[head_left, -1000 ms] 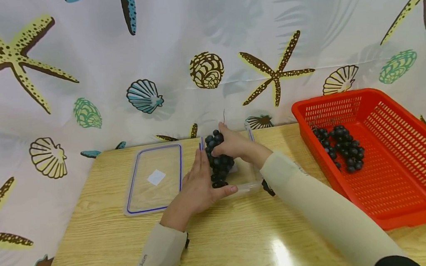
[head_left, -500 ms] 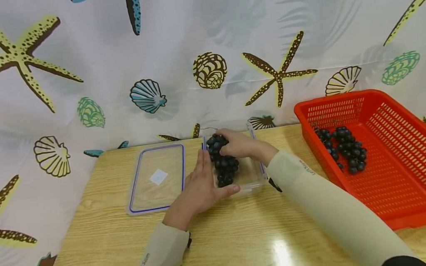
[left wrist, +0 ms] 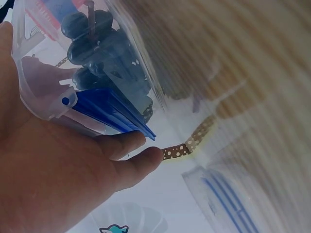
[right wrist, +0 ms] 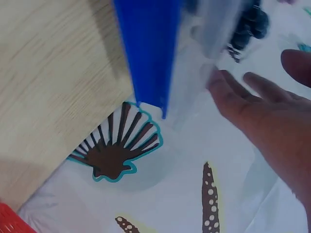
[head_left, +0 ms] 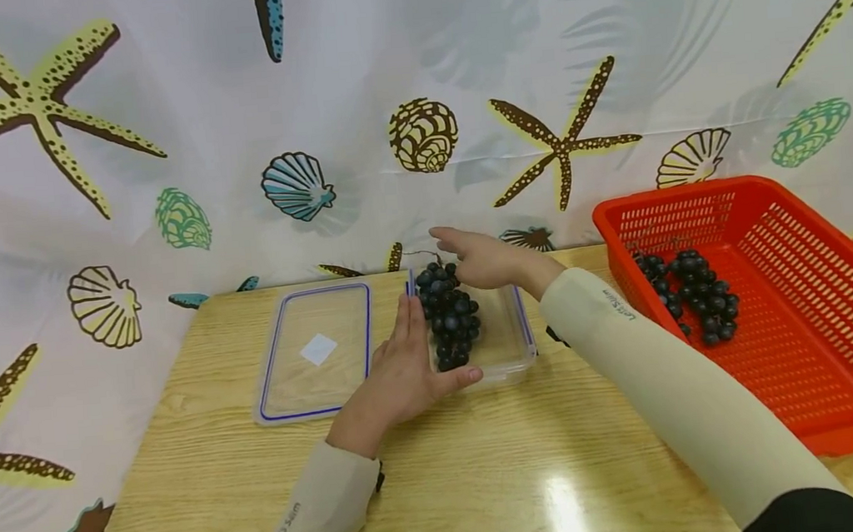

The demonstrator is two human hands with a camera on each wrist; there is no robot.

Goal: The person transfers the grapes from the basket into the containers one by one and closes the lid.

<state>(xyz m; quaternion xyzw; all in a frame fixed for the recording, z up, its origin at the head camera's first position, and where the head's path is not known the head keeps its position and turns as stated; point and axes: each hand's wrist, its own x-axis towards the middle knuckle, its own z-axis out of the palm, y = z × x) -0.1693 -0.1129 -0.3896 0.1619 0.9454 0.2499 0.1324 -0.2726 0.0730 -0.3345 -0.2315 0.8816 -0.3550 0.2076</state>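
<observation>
A bunch of dark grapes (head_left: 451, 314) lies along the left side of a clear plastic container (head_left: 499, 331), its thin stem at the far end. My left hand (head_left: 397, 373) rests against the container's left wall, fingers straight and thumb extended along the front. In the left wrist view two of its fingertips touch a blue locking flap (left wrist: 109, 114). Over the container's far side, my right hand (head_left: 488, 259) hovers just right of the grapes with its fingers extended, holding nothing. Another blue flap (right wrist: 148, 53) hangs near it in the right wrist view.
To the left, a clear lid with a blue seal (head_left: 345, 339) lies flat on the wooden table (head_left: 473, 479). A red plastic basket (head_left: 794, 354) on the right holds more dark grapes (head_left: 703, 294). A patterned cloth (head_left: 352, 80) hangs behind the table.
My right hand has let go of the grapes and lifted up and to the right. The bunch has settled lower in the container, its stem tipped over. My left hand has stayed put.
</observation>
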